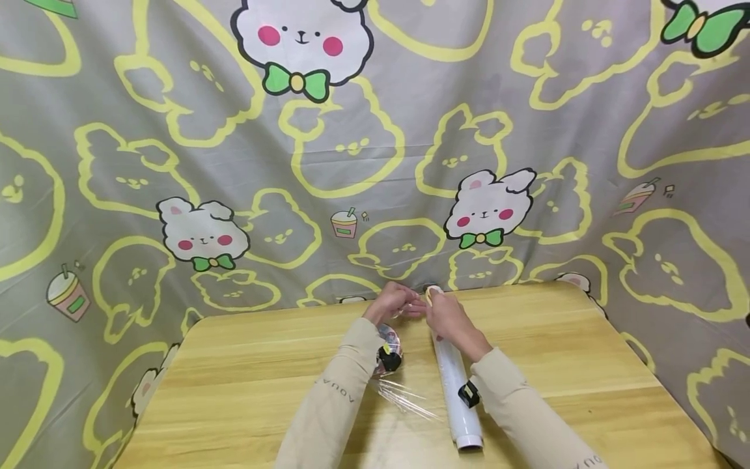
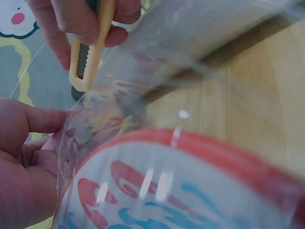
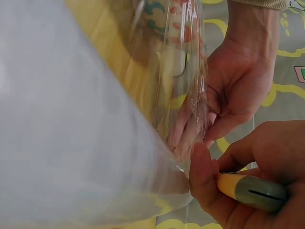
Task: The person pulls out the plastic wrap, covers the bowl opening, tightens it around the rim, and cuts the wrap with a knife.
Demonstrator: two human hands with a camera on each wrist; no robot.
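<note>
In the head view a white roll of cling film lies lengthwise on the table. My right hand is at its far end and grips a yellow and grey box cutter, whose tip end points down at the film in the left wrist view. Just left of it, my left hand pinches the gathered edge of the clear film between thumb and fingers. Film stretches over a bowl with a red rim and red and blue patterns. My left sleeve hides part of that bowl in the head view.
The wooden table ends just beyond both hands. A grey curtain with rabbit and yellow outline prints hangs behind and along the sides. Loose film spreads between the bowl and the roll.
</note>
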